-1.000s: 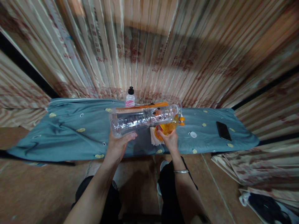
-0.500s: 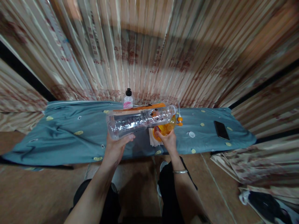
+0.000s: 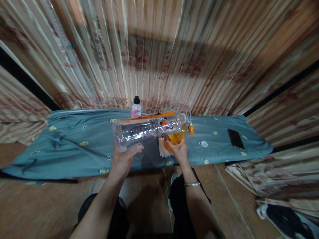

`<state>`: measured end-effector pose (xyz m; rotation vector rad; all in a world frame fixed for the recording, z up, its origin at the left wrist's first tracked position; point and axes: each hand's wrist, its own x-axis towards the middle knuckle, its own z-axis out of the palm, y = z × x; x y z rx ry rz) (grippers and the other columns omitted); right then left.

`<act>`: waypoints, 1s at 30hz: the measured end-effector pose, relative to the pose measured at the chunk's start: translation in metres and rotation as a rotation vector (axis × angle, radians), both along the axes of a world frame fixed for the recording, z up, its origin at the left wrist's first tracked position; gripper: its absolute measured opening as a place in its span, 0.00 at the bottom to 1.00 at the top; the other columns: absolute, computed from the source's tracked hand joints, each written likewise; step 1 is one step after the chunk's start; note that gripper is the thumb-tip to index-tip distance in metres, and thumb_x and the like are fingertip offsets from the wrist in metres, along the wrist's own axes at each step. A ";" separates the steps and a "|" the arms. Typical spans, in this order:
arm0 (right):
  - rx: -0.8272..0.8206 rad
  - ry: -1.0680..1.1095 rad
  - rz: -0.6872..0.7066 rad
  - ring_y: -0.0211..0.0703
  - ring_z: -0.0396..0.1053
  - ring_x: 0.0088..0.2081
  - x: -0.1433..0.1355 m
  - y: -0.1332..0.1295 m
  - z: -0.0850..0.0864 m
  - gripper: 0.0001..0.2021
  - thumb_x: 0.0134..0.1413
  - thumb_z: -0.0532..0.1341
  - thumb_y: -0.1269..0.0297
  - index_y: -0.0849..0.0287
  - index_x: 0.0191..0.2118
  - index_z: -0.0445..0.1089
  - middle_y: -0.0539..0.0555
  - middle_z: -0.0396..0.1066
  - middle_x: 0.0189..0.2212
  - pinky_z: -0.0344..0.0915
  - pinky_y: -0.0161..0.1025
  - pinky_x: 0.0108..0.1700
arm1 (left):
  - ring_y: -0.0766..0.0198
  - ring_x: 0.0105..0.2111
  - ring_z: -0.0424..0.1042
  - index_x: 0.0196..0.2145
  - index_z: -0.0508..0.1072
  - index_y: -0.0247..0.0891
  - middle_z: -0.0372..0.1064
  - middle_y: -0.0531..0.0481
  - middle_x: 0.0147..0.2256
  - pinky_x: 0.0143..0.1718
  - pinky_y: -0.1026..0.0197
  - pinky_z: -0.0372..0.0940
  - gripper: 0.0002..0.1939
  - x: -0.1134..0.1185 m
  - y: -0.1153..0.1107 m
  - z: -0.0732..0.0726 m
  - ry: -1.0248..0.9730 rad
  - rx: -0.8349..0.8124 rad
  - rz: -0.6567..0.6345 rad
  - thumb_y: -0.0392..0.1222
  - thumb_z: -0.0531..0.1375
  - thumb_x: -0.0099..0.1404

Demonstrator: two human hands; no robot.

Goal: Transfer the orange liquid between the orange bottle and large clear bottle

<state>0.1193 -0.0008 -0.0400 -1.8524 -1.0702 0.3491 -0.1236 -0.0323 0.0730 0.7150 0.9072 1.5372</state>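
A large clear plastic bottle (image 3: 147,129) with an orange-edged label lies nearly level in the air, its mouth to the right. My left hand (image 3: 124,158) is closed round its base end from below. My right hand (image 3: 178,150) grips a smaller bottle of orange-yellow liquid (image 3: 178,136), which tilts up to the right. The clear bottle's mouth is right by the top of the smaller one; whether they touch is hard to tell. An orange and white pump top (image 3: 191,128) is just right of the smaller bottle.
The teal cloth-covered surface (image 3: 67,142) holds a black-capped bottle (image 3: 136,108) at the back, a white round item (image 3: 204,143) and a black phone (image 3: 236,138) to the right. A pale cloth (image 3: 163,151) is beneath the smaller bottle. Striped curtains (image 3: 154,59) hang behind.
The view has shifted very slightly. Both hands keep their hold, and the bottles have hardly moved.
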 end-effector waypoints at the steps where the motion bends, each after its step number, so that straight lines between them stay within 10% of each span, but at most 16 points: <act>1: 0.000 0.002 0.004 0.67 0.81 0.47 0.000 0.000 0.000 0.37 0.36 0.75 0.44 0.60 0.50 0.68 0.68 0.82 0.43 0.76 0.53 0.45 | 0.62 0.23 0.77 0.46 0.79 0.40 0.78 0.56 0.24 0.27 0.61 0.72 0.35 0.000 0.000 0.000 -0.002 -0.002 0.001 0.34 0.79 0.37; 30: 0.016 -0.008 -0.010 0.66 0.81 0.47 -0.001 0.000 -0.002 0.38 0.35 0.74 0.41 0.59 0.50 0.69 0.66 0.83 0.42 0.76 0.52 0.45 | 0.63 0.22 0.76 0.47 0.77 0.41 0.78 0.57 0.25 0.26 0.62 0.70 0.37 0.002 -0.001 0.001 0.003 0.003 0.008 0.34 0.79 0.36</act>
